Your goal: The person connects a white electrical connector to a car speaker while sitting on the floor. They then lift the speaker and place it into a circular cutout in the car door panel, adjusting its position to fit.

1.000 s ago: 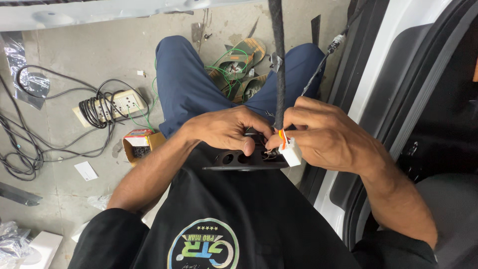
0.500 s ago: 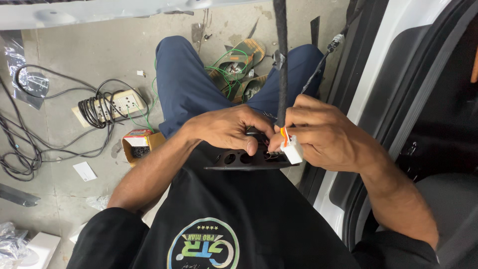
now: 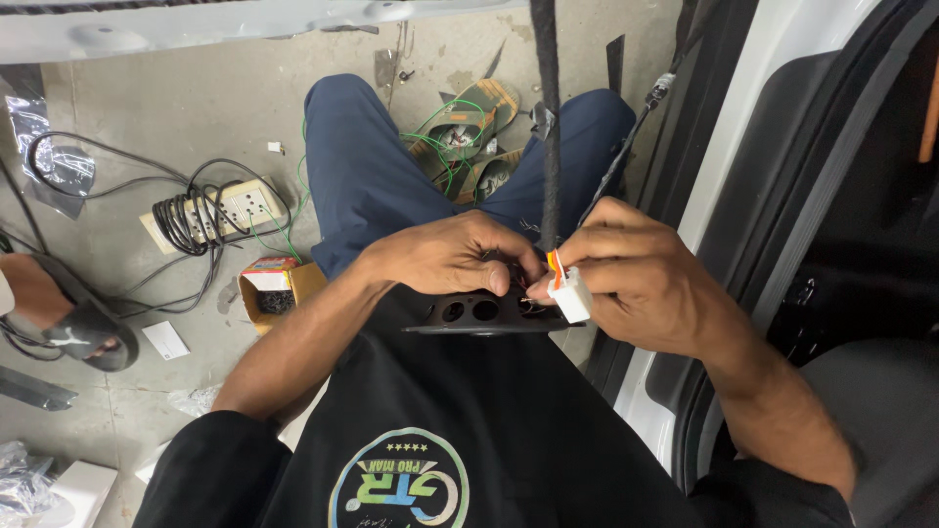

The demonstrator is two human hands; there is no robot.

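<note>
Concrete floor (image 3: 196, 88) – cables | left hand (image 3: 445, 259) grips black panel (image 3: 479, 313) | right hand (image 3: 636, 274) pinches white connector (image 3: 570, 295)

Light: even, soft daylight, fairly bright on the concrete floor (image 3: 196, 117)
Shadows: weak, short, under the power strip (image 3: 220, 210)
Dark zones: car interior (image 3: 861, 225) at right is dim, detail lost
Glare: none, mild sheen on the white door panel (image 3: 225, 24)
Focus: hands sharp, black shirt (image 3: 469, 430) slightly soft
Distortion: wide-angle stretch at edges
</note>
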